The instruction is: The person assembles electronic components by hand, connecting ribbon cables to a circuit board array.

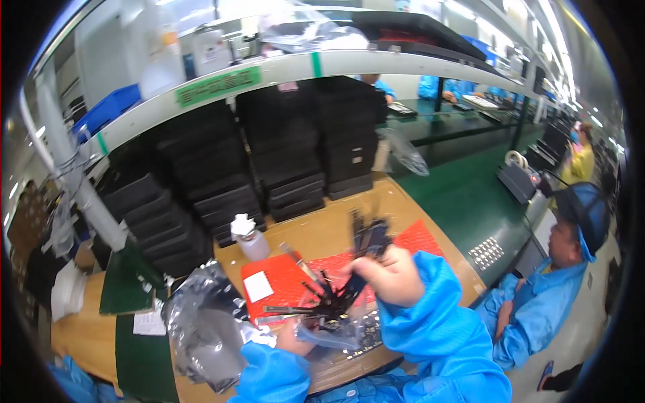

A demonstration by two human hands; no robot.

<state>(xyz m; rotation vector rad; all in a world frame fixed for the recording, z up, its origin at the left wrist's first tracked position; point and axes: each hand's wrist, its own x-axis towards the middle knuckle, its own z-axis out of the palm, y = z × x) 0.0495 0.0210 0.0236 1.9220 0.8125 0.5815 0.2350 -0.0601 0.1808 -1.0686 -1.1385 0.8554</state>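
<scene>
My right hand (393, 277) is closed, thumb and fingers pinching a bundle of dark flat strips (368, 236) that look like flex cables and are smeared by motion. Below it, more dark strips (330, 299) fan out from a crumpled clear plastic bag (339, 337). My left hand (294, 338) is closed at the bag's left side, its fingers partly hidden by strips and plastic. Underneath lies red bubble wrap (285, 285) with a white paper label (258, 286) on it. Many small pieces (368, 334) lie close to my hands.
An open silvery bag (205, 329) lies at the left. A white bottle (251, 242) stands behind the red wrap. Stacked black trays (282, 148) line the back under a shelf (282, 72). A co-worker in blue (547, 295) sits close on the right, beside a green bench (450, 205).
</scene>
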